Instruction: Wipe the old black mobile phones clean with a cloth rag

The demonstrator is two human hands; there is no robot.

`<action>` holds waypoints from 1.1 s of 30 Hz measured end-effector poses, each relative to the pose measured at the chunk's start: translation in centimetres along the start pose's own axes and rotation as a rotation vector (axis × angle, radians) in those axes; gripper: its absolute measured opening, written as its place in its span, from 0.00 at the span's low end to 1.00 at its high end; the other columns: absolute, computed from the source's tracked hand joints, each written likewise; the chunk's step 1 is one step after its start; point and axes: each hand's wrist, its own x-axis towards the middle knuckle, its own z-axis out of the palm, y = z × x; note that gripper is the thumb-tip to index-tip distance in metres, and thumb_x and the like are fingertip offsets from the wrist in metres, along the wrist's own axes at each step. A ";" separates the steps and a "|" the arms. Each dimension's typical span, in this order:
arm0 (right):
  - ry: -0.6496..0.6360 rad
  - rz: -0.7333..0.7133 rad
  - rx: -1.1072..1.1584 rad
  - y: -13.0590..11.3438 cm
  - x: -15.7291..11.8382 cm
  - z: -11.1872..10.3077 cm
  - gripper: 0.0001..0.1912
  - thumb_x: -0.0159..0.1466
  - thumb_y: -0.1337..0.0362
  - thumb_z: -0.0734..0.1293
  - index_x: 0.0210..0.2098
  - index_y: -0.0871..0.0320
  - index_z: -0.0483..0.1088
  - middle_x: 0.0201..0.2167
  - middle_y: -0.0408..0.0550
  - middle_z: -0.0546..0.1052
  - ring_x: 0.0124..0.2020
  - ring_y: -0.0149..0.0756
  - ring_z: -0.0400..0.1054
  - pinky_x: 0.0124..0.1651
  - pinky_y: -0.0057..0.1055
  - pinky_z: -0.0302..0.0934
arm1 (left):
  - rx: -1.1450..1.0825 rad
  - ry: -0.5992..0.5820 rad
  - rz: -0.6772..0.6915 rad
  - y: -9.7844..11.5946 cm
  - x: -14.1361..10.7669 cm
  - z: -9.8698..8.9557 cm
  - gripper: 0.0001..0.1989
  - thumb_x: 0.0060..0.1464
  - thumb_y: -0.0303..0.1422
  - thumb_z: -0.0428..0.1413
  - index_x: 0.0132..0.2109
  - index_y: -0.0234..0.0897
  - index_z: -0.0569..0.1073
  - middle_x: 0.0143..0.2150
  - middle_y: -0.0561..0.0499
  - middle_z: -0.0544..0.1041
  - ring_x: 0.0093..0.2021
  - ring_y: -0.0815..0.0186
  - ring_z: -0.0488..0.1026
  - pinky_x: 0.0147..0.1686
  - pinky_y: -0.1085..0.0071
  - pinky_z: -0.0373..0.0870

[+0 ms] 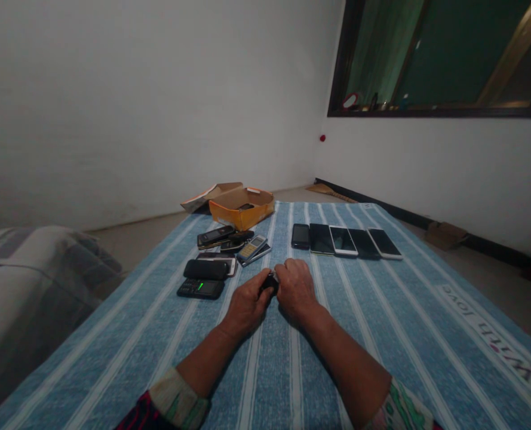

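My left hand [249, 298] and my right hand [295, 288] meet low over the middle of the cloth. Both are closed on a small black object [270, 283], mostly covered by the fingers, so its kind cannot be made out. Left of them lies a pile of mobile phones: a silver-blue keypad phone [252, 247], a black phone with a lit green mark [200, 289], a dark rounded phone [206, 269] and others partly overlapping. Beyond my right hand several smartphones lie side by side, among them a white-framed one [343, 240] and a small black one [300, 236].
An orange cardboard box [236, 214] stands open at the far left end of the blue striped cloth [283, 376], with a dark item inside. A covered piece of furniture [27, 298] is at left. White walls and a window [444, 54] lie beyond.
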 end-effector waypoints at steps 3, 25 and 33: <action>-0.012 -0.004 0.016 -0.4 0.1 0.0 0.06 0.64 0.69 0.63 0.32 0.58 0.71 0.32 0.51 0.70 0.37 0.43 0.60 0.42 0.37 0.51 | 0.021 0.015 -0.014 0.0 0.0 0.1 0.22 0.57 0.33 0.48 0.58 0.35 0.66 0.46 0.45 0.79 0.45 0.59 0.77 0.47 0.66 0.72; -0.060 0.036 0.114 -1.2 0.9 -0.4 0.10 0.64 0.72 0.60 0.33 0.58 0.73 0.32 0.50 0.74 0.36 0.40 0.65 0.43 0.35 0.51 | 0.029 0.021 -0.008 0.3 -0.2 0.8 0.25 0.57 0.32 0.48 0.61 0.33 0.62 0.32 0.50 0.78 0.32 0.60 0.77 0.34 0.68 0.70; 0.082 -0.034 0.174 -0.8 0.5 0.9 0.10 0.59 0.76 0.60 0.30 0.58 0.69 0.29 0.48 0.72 0.34 0.39 0.61 0.43 0.35 0.52 | 0.033 0.057 0.050 0.4 -0.1 0.6 0.21 0.57 0.32 0.47 0.57 0.34 0.66 0.40 0.45 0.80 0.39 0.57 0.79 0.39 0.65 0.73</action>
